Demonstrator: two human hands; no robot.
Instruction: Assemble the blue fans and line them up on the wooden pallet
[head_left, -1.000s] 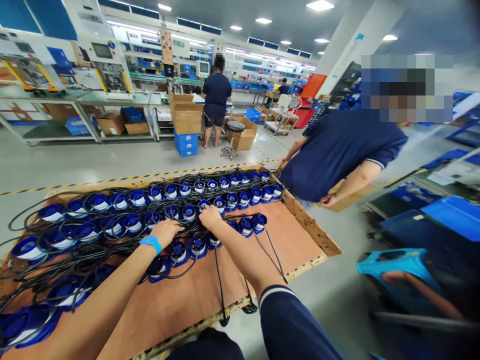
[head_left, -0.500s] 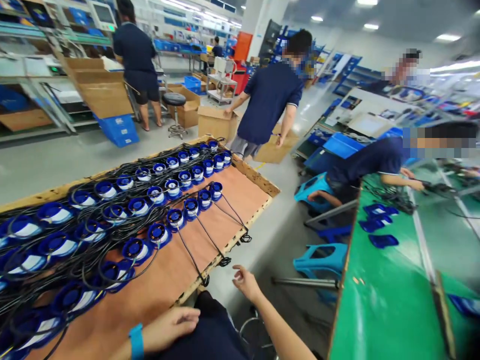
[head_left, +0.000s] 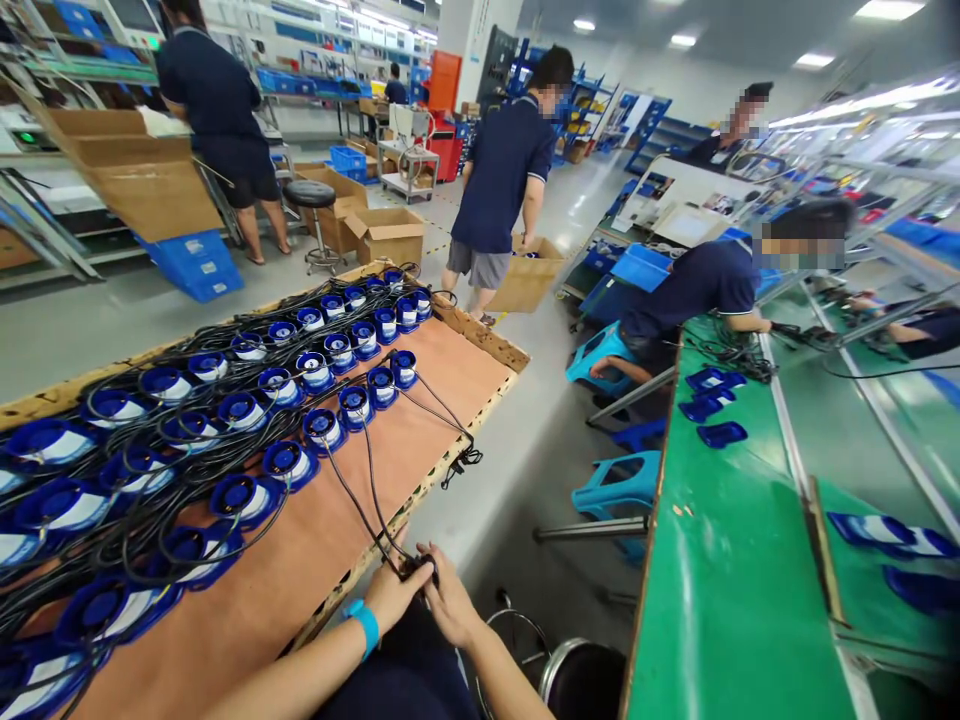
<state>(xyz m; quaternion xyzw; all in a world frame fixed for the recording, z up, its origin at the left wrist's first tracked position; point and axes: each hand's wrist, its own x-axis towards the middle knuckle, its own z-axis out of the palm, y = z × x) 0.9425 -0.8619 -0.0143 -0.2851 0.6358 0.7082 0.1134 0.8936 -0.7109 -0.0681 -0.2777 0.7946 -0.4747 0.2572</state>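
Observation:
Just past the board's front edge, my left hand (head_left: 391, 602), with a blue band at its wrist, is closed round black cables (head_left: 418, 568). My right hand (head_left: 448, 603) meets it from the right, its fingers closed on the same dark bunch. How each finger grips is partly hidden. Two of these cables run up to blue round fan-like units (head_left: 355, 406) with white labels in the front row. Several rows of such units stand on the brown board (head_left: 360, 535), with coiled black leads between them.
A raised wooden rim (head_left: 480, 335) borders the board. At right stand a green table (head_left: 735, 600) with blue parts, turquoise stools (head_left: 619, 485) and a round dark stool (head_left: 585, 680). A co-worker (head_left: 502, 165) stands behind the board by open cartons; another co-worker (head_left: 697, 290) leans over the green table.
My hands left the rows of units, came apart near my lap, then met on the black cables at the board's edge. The view swung right. The standing co-worker moved away.

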